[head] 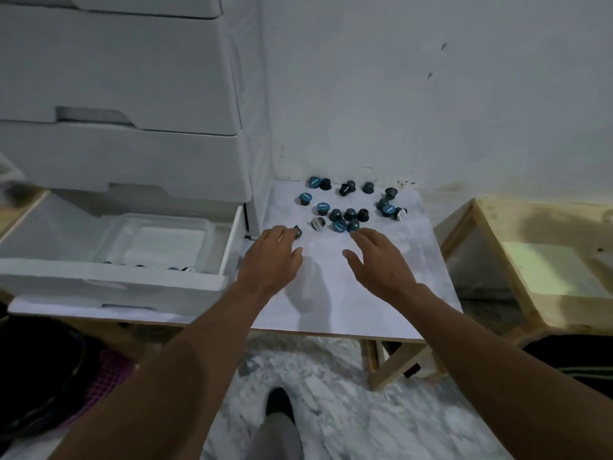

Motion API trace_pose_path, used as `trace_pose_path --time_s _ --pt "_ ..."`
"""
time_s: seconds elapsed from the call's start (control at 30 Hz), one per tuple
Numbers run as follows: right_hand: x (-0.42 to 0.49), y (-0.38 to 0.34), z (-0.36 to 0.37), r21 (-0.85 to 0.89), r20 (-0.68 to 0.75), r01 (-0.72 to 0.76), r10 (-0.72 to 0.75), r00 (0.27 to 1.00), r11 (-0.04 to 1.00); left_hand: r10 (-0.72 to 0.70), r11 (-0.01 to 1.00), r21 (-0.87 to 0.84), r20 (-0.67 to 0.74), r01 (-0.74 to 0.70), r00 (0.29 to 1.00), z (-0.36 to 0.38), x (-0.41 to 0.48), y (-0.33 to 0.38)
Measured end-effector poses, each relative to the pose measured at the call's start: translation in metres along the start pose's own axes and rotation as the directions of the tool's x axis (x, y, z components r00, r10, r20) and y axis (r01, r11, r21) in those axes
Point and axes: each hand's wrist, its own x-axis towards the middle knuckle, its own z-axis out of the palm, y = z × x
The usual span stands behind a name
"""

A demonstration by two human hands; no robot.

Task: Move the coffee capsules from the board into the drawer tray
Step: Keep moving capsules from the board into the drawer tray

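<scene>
Several dark blue coffee capsules (350, 214) lie scattered on the far half of a white marbled board (358, 293). My left hand (272, 258) reaches over the board's left side, its fingertips touching a single capsule (297, 232) with the thumb held apart. My right hand (378, 260) hovers with straight, spread fingers, the tips right at the nearest capsule (353, 225) of the cluster. To the left, the open white drawer (229, 240) holds a clear plastic tray (159, 239). A few capsules (172, 269) show at the tray's near edge, partly hidden by the drawer front.
A white drawer unit (132, 94) with closed drawers stands above the open one. The white wall (431, 94) backs the board. A wooden stool (544, 260) sits to the right. Below the board are wooden legs (394, 363), marbled floor and my foot (278, 403).
</scene>
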Motion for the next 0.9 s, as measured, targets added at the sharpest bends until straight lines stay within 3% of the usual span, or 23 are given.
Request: trace_pose_path --time_s 0.3,0.43,0.57,0.9 --pt "0.088 0.019 0.055 0.076 0.1 0.084 -0.091 0.991 0.994 -0.051 0.994 0.099 0.135 0.038 0.99 0.051 0.06 -0.025" --pt "0.137 0.03 0.083 0.101 0.168 0.08 -0.096 0.981 0.992 -0.093 0.995 -0.006 0.227 0.097 0.97 0.086 0.095 -0.049" --pt "0.177 0.038 0.111 0.079 0.272 0.079 -0.097 0.957 0.994 -0.022 1.0 -0.009 0.373 0.028 0.927 0.109 0.124 -0.068" --pt "0.215 0.055 0.148 0.084 0.416 0.119 -0.144 0.898 0.989 -0.027 0.998 -0.043 0.493 0.055 0.869 0.165 0.143 -0.098"
